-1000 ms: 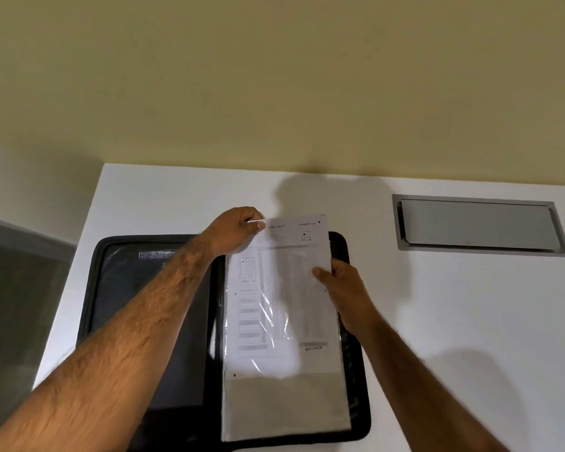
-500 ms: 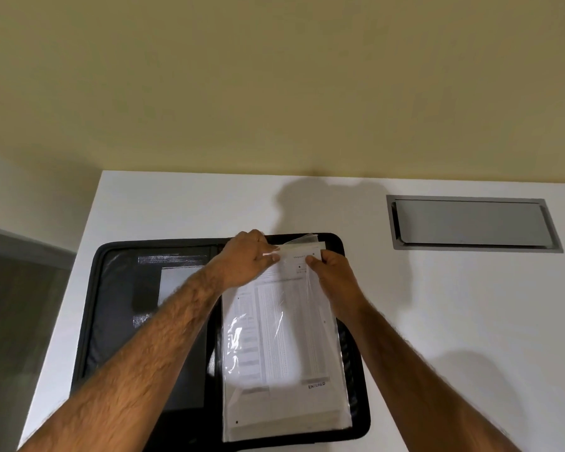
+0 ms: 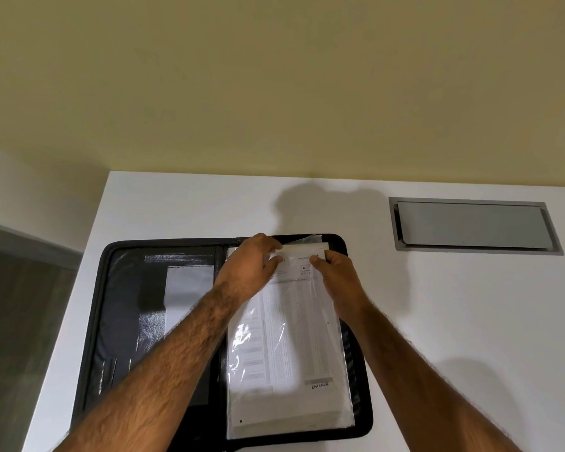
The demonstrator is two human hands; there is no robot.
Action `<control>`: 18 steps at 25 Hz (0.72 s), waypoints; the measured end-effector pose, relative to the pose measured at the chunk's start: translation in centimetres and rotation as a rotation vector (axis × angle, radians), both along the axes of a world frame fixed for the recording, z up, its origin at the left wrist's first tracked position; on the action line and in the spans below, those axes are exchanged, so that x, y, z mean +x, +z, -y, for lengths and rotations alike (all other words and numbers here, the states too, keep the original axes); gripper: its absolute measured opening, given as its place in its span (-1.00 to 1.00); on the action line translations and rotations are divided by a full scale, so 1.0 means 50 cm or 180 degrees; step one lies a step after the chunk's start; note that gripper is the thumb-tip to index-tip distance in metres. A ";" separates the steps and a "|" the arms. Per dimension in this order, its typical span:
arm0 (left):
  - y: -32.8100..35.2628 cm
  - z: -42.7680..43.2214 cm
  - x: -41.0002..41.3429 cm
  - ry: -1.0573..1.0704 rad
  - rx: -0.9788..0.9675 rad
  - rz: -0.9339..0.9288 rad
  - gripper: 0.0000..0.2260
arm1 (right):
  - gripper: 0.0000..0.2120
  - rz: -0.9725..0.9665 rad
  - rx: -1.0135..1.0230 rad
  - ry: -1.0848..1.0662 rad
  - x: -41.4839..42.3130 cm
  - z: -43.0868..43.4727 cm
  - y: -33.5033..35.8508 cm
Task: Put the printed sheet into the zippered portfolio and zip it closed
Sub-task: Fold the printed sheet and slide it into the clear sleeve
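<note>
Two hands meet at the far edge of the printed sheet [image 3: 294,327], which lies on the right half of the open zippered portfolio [image 3: 128,288], nearly all of it under a clear plastic sleeve [image 3: 344,415]. The left hand [image 3: 252,265] has a closed grip, fingers curled over the sheet's top-left edge and thumb beneath. The right hand [image 3: 336,275] pinches the top-right corner between thumb and fingers. Whether either grip also catches the sleeve's film, I cannot tell.

The main risk seems to be the top strip. If it is not pushed fully in, the paper could buckle at the sleeve's mouth, or it could poke past the portfolio's edge and get caught in the zipper teeth. The glossy film looks slippery and wrinkled, so an uneven push from one hand might skew the sheet or crease a corner. Folding the left cover over with loose film bunched at the spine might also jam the closing.

The portfolio lies flat on a white counter [image 3: 437,321], close to its left edge. A grey recessed cable hatch [image 3: 473,225] is set into the counter well to the right. Behind rises a plain yellowish wall [image 3: 274,93], and a darker grey surface sits off to the left, below counter level.
</note>
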State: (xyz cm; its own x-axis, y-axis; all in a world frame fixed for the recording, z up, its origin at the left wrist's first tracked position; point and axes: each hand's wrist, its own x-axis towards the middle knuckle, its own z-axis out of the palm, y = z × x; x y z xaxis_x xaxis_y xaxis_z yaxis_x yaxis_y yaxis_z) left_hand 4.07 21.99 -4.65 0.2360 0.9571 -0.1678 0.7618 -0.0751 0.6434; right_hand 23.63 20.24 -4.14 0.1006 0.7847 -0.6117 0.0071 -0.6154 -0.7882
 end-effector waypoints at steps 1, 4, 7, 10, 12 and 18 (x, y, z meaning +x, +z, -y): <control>-0.001 0.001 0.000 0.0004 -0.0026 0.0018 -0.73 | -0.85 0.0004 -0.0007 -0.0012 0.000 0.001 0.000; -0.008 0.002 0.005 -0.0136 -0.0115 -0.0022 -0.74 | -0.84 0.0037 -0.0001 -0.0062 -0.002 0.001 -0.002; -0.019 -0.002 0.010 -0.0260 -0.0185 -0.0117 -0.77 | -0.84 -0.0006 -0.0082 -0.0132 -0.002 0.001 0.001; -0.030 -0.002 0.021 -0.0300 -0.0189 -0.0182 -0.77 | -0.84 0.0091 -0.0083 -0.0171 0.001 0.008 -0.002; -0.034 0.009 0.028 -0.0257 0.0006 -0.0288 -0.70 | -0.83 0.0308 -0.0040 -0.0203 0.004 0.011 -0.009; -0.023 0.152 -0.039 0.0605 0.0502 -0.0605 -0.59 | -0.85 0.0905 0.0045 -0.0163 0.036 0.037 -0.003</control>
